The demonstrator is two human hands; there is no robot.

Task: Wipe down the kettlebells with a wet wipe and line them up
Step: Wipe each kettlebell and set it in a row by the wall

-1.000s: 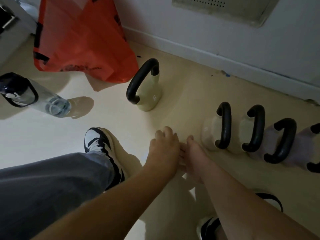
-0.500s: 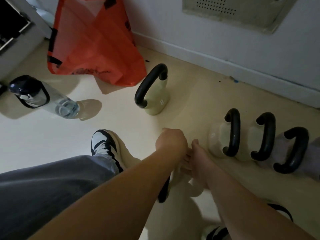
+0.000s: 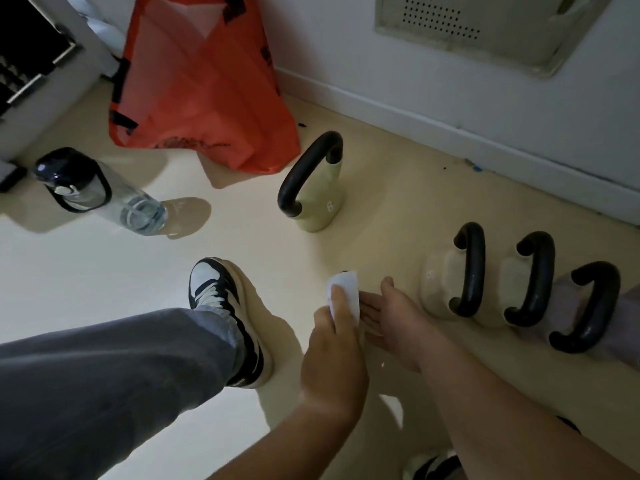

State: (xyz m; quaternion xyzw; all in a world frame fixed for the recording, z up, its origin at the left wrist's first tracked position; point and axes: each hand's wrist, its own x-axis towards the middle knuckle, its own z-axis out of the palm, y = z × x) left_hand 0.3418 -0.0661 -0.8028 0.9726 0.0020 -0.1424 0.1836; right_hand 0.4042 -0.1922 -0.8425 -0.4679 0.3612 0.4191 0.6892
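Left hand (image 3: pixel 334 344) is gripping a white wet wipe (image 3: pixel 344 294); right hand (image 3: pixel 398 320) is lying open beside it; kettlebells (image 3: pixel 464 271) are standing rightward.

Three kettlebells (image 3: pixel 464 271) rowed at right on floor (image 3: pixel 104 271); lone kettlebell (image 3: pixel 311 188) behind-left; bag (image 3: pixel 197 81) against wall; bottle (image 3: pixel 100 192) far left.

orange bag (image 3: pixel 204 91), white wipe (image 3: pixel 344 292), pale green kettlebell (image 3: pixel 320 202) with black handle.
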